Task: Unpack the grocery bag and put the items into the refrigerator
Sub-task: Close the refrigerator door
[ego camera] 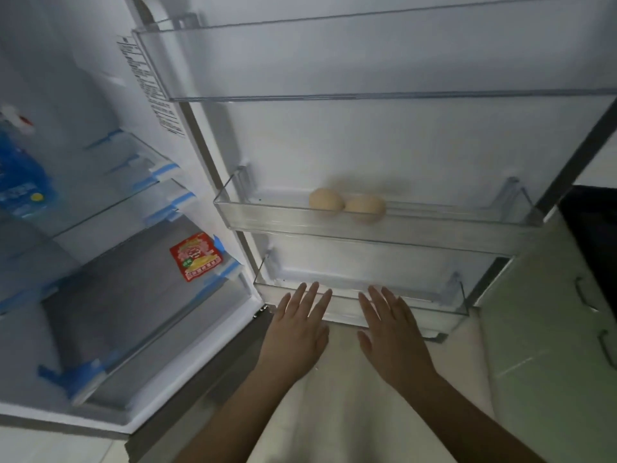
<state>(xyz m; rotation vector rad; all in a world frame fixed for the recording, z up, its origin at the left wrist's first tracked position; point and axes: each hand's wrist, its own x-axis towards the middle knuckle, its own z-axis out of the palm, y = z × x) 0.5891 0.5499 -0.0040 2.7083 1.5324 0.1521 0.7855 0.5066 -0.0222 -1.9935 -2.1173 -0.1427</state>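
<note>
The refrigerator stands open, its door (334, 145) swung out in front of me. Two pale brown eggs (347, 203) lie side by side in the middle door bin (267, 222). Below it, both my hands hover with straight fingers in front of the lowest door bin (434, 305). My left hand (297, 325) and my right hand (392, 324) hold nothing. On a glass shelf (127, 289) inside lies a red packet (196, 256). A blue bag (23, 182) sits on a higher shelf at the far left.
The top door bin (300, 71) is clear plastic with nothing visible in it. Shelf edges carry blue tape (167, 170). A pale cabinet with handles (587, 295) stands at the right, beside a dark surface (597, 228). Light floor (350, 396) lies under my arms.
</note>
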